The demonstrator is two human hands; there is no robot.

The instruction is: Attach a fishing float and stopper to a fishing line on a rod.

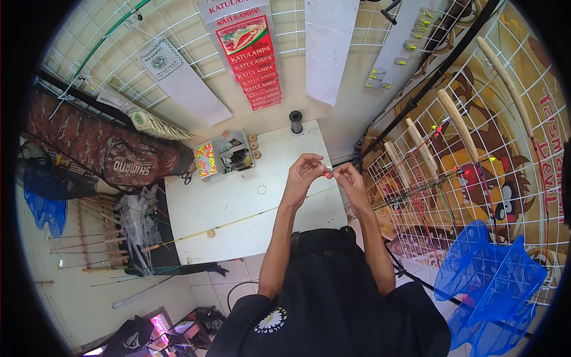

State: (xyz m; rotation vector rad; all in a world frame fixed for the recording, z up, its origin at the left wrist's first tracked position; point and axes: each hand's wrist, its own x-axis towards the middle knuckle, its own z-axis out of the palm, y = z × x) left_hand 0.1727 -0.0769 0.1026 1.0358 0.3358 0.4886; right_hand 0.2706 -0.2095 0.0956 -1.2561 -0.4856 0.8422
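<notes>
Over our white bench (238, 205), our left hand (301, 172) and right hand (349, 178) pinch a small red float (328, 174) between them, its axis lying left-right.

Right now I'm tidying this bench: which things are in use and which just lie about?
In use:
left hand
right hand
small red piece pinched between both
thin rod

Lying about:
compartment box
black spool
blue net
camouflage bag

Fishing tackle shop: wall-racked rods (455, 122), landing nets (493, 279).
</notes>
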